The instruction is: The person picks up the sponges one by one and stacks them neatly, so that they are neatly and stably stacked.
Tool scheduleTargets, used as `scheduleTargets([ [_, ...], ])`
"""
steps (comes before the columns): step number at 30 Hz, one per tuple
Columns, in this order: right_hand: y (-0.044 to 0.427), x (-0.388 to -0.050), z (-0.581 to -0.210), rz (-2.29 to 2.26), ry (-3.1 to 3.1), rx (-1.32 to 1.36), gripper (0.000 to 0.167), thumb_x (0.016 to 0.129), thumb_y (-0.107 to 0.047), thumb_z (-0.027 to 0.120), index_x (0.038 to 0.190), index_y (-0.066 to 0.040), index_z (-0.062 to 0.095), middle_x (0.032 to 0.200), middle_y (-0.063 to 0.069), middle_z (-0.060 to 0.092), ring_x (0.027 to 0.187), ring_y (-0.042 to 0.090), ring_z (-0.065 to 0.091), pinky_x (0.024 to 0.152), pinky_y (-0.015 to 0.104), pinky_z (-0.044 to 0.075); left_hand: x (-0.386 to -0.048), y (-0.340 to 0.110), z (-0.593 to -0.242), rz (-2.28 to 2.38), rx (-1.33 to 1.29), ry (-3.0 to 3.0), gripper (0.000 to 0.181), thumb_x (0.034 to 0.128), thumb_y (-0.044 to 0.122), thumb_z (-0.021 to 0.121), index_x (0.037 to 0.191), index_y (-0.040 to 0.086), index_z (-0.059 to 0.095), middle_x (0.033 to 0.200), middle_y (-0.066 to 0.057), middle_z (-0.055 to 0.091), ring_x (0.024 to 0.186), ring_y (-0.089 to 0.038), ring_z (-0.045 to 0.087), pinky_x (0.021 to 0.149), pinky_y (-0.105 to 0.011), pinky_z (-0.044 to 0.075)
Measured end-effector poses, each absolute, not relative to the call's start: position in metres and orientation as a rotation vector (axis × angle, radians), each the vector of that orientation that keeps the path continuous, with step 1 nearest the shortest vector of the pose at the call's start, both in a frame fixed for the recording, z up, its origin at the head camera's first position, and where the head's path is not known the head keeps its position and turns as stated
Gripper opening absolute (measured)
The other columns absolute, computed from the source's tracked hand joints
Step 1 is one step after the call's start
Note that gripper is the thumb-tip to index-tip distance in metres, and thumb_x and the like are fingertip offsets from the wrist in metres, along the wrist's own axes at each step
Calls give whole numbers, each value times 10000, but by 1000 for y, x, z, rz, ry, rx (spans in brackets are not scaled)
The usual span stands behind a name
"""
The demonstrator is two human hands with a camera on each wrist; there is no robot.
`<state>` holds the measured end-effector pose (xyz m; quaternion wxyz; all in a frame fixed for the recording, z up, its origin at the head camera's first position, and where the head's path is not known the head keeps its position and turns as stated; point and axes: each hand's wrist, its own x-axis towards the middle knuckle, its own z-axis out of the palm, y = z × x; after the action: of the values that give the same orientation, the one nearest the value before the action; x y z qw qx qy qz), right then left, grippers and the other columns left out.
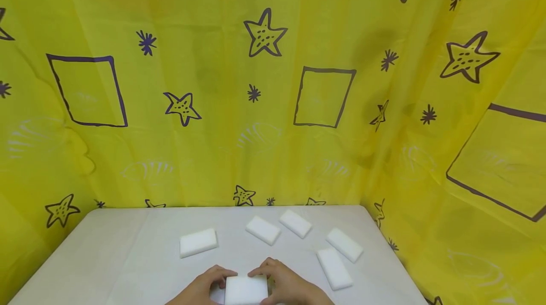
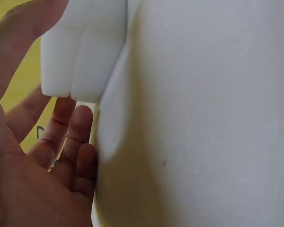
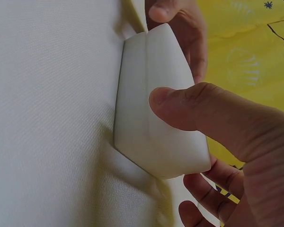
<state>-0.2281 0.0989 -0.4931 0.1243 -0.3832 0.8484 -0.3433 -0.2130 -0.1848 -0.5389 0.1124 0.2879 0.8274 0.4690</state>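
- The left hand (image 1: 202,286) and the right hand (image 1: 290,283) are at the near part of the table (image 1: 141,257), one at each end of a small stack.
- The stack is two white blocks, a top block (image 1: 246,291) and a bottom block (image 3: 132,90). They touch flat, with a thin line between them. The bottom block is right by the table top.
- The left hand grips the left end. Its thumb is on the near side, other fingers reach to the back corner, and its last two fingers bend just beside the end.
- The right hand grips the right end. Its thumb presses the near side, close to the thin line, and a finger bends over the back corner.
- To the right, a slanted block (image 1: 334,268) lies flat. A second block (image 1: 344,244) is just behind it; I can't tell if they touch.
- To the left, a lone block (image 1: 198,243) lies flat.
- Farther back, a middle block (image 1: 263,230) lies near the farthest block (image 1: 295,223), with a gap between.
- Behind the table hangs a yellow cloth (image 1: 213,153) with stars and squares on it.
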Motion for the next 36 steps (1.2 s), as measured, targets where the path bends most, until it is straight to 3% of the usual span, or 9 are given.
scheduleTargets([
  [7, 101, -230, -495, -1017, 2463, -1101, 545, 764, -265, 858, 1267, -176, 669, 1061, -133, 550, 964, -32, 457, 837, 210, 437, -213, -180, -535, 1455, 850, 2410, 580, 806, 271, 824, 1301, 65, 605, 1132, -2, 526, 893, -16, 508, 765, -229, 468],
  [22, 106, -229, -495, -1105, 2418, -1124, 540, 793, -292, 831, 1282, -143, 657, 1119, -99, 561, 991, -4, 486, 835, 219, 445, -214, -178, -545, 1519, 877, 2414, 563, 787, 235, 843, 1261, 23, 626, 1069, 19, 521, 844, 10, 468, 709, -222, 461],
  [30, 142, -233, -483, -1278, 2422, -1026, 517, 818, -240, 809, 1282, -88, 640, 1145, 102, 597, 980, 200, 555, 783, 286, 446, -213, -177, -544, 1543, 854, 2406, 576, 777, 245, 850, 1253, 7, 630, 1047, 41, 522, 834, 8, 452, 696, -219, 437],
  [36, 180, -235, -473, -1286, 2608, -926, 504, 809, -267, 808, 1263, -114, 652, 1082, 128, 622, 910, 267, 563, 717, 272, 432, -213, -178, -544, 1567, 826, 2375, 596, 763, 232, 860, 1262, 7, 625, 1052, 36, 518, 821, 1, 446, 697, -214, 432],
])
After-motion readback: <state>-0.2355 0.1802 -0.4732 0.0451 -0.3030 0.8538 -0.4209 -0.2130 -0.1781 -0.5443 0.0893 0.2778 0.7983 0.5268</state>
